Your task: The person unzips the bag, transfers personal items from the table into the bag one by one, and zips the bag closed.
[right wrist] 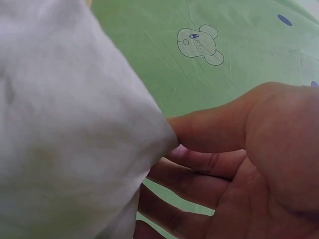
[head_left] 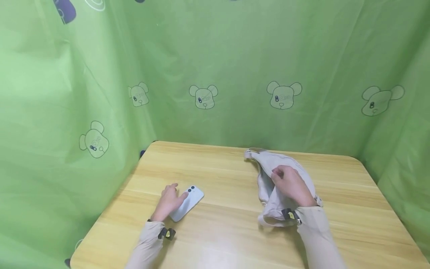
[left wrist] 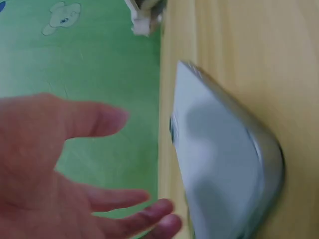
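On the left of the table lies a light blue smartphone, its back with the camera lenses facing up. My left hand reaches over it with thumb and fingers spread; in the left wrist view the phone lies beyond the fingers, with a gap between. A pale grey fabric shoulder bag lies on the right, its opening parted along the zipper. Thumb and fingertips of my right hand pinch the edge of the bag's opening, and the right wrist view shows the cloth drawn to a point there.
The wooden table has rounded far corners. Green curtains printed with bear heads hang behind it and on both sides. A dark band with a small camera sits on each wrist.
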The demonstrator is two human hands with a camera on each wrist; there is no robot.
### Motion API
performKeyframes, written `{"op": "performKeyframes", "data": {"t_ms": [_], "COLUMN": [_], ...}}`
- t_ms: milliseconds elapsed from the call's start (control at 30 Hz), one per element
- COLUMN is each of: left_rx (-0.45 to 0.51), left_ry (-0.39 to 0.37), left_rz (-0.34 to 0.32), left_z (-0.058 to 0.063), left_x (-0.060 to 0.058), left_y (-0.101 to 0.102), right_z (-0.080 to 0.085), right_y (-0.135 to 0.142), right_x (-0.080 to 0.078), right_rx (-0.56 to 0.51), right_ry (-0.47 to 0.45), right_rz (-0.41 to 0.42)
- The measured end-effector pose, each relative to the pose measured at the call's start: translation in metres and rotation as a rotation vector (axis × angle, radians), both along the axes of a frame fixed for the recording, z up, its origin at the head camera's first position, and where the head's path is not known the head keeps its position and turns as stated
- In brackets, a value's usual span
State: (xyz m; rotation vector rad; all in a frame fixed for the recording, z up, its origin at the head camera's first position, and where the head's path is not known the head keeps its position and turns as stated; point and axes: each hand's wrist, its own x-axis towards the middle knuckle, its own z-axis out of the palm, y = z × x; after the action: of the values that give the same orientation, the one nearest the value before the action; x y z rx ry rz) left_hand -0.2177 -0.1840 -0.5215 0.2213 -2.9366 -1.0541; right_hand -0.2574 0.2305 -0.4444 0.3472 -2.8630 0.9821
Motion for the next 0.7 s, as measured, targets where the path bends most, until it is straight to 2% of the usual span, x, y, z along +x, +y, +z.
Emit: {"op": "performKeyframes", "data": {"t_ms": [167, 367, 567, 700], "left_rx": [-0.138, -0.239, -0.245, -0.181], "left_ry": [-0.073, -0.126, -0.125, -0.133], "left_rz": [-0.054, -0.112, -0.101, -0.077], "left_z": [-0.002, 0.006, 0.006, 0.004], "left_x": [0.009, 0.016, 0.015, 0.014], "left_y": [-0.009, -0.003, 0.000, -0.004], "right_z": [0.000, 0.001, 0.001, 0.001], "right_y": [-0.001, 0.000, -0.001, -0.001], "right_x": [0.000, 0.001, 0.000, 0.000], "right_rx": [0.001, 0.007, 0.008, 0.009], "right_ry": [0.013, 0.009, 0.007, -0.005], "right_rz": [0.002, 0.000, 0.001, 0.000]}}
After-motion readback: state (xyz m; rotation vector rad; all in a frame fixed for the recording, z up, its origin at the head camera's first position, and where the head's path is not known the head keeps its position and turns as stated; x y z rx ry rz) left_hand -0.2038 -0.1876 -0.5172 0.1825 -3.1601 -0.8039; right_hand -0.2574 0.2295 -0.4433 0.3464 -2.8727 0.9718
